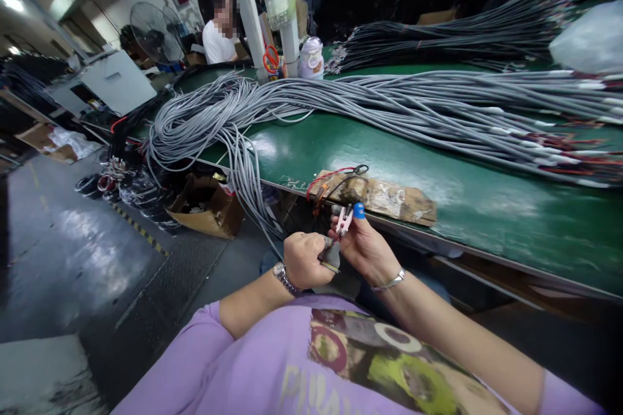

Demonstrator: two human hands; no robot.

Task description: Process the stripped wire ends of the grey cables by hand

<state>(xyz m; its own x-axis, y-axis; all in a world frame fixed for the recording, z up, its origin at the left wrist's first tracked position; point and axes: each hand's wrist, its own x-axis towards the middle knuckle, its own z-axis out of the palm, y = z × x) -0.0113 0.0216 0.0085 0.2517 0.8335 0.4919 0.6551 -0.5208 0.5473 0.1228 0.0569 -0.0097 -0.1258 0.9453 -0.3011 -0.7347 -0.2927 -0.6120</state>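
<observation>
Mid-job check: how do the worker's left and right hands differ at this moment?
The left hand is a closed fist around a grey item; the right hand pinches a small white and pink piece in its fingers. The left wrist wears a watch, the right a thin bangle. Only the right has a blue fingertip cover. Both sit close together before the green table.
</observation>
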